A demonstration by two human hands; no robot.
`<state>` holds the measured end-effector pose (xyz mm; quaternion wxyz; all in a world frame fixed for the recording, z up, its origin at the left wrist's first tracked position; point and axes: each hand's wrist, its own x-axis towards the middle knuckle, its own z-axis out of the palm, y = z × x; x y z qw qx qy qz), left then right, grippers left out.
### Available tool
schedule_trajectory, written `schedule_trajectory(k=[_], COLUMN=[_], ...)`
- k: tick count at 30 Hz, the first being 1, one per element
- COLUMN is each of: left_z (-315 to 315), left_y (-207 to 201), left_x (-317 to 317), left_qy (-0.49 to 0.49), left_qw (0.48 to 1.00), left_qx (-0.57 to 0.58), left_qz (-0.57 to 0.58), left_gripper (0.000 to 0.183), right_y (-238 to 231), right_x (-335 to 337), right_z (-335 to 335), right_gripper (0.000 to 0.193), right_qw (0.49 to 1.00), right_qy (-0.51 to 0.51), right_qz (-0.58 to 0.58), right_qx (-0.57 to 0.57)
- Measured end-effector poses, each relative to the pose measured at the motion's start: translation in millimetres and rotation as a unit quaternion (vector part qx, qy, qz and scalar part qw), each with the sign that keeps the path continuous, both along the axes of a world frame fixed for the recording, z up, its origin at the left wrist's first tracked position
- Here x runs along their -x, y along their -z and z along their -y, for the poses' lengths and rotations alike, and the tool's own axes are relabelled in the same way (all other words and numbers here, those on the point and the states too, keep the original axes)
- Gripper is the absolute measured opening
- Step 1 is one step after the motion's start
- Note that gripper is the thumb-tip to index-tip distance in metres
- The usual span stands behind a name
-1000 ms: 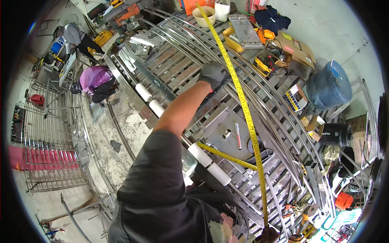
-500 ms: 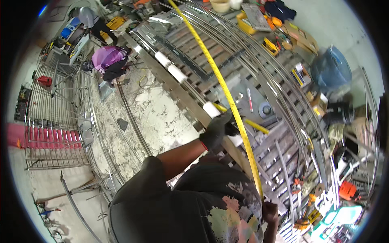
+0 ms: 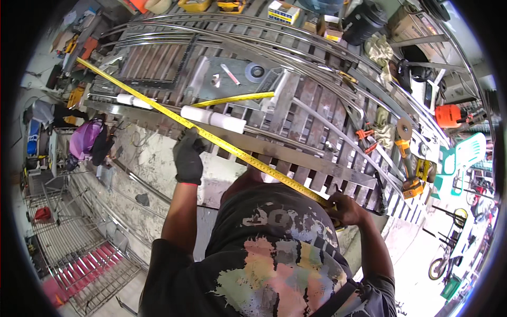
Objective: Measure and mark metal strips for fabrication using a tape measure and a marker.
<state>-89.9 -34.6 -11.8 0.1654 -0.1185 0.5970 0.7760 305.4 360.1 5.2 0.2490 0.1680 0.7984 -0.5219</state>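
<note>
A long yellow tape measure blade (image 3: 248,158) stretches from the far left across the slatted metal bench down to my right hand. My left hand (image 3: 188,161), in a dark glove with a red cuff edge, is closed at the blade's near edge, its fingers curled against it. My right hand (image 3: 348,209), bare, grips the blade's near end in front of my body; a bit of yellow shows below the fingers, and the case is mostly hidden. Beyond the blade lie a white-wrapped roll (image 3: 214,118) on a metal tube and a short yellow strip (image 3: 232,99).
Long bent metal tubes (image 3: 227,33) run along the bench's far side. A grey plate (image 3: 224,79) bears a disc. Power tools (image 3: 414,185) lie at the right, near a green plastic chair (image 3: 465,158). A person in purple (image 3: 87,138) crouches at the left.
My view has swung to the right, so the blade now slants across it. The gloved left hand has come back nearer my body, and the right hand has come more fully into view.
</note>
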Motion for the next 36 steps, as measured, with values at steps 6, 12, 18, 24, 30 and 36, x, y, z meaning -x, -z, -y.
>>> schedule_trajectory(k=[6, 12, 18, 24, 30, 36], left_z=[30.3, 91.5, 123.1, 120.8, 162.3, 232.9], left_y=[28.2, 52.7, 69.0, 68.1, 80.2, 146.3], left_x=[8.4, 63.2, 114.3, 147.6, 167.5, 200.7], left_qy=[-0.076, -0.155, -0.134, -0.206, -0.279, -0.347], left_qw=[0.997, 0.988, 0.990, 0.978, 0.931, 0.932], left_qx=[-0.010, -0.008, 0.031, -0.018, -0.225, 0.001], left_qz=[0.006, 0.022, 0.037, 0.010, 0.073, 0.104], left_gripper=[0.017, 0.014, 0.024, 0.023, 0.030, 0.042], right_y=[-8.6, 3.9, 9.8, 23.2, -13.4, -96.6], right_x=[-32.1, -59.4, -51.2, -20.6, -6.1, -49.2], right_z=[-22.6, -61.6, -86.7, -72.7, -86.9, -123.3], right_gripper=[0.051, 0.025, 0.009, 0.007, 0.023, 0.013], right_qw=[0.990, 0.964, 0.932, 0.918, 0.964, 0.915], right_qy=[-0.049, -0.033, -0.028, -0.082, -0.056, -0.100], right_qz=[0.042, 0.000, -0.136, -0.221, -0.050, -0.024], right_qx=[-0.126, -0.264, -0.334, -0.319, -0.254, -0.391])
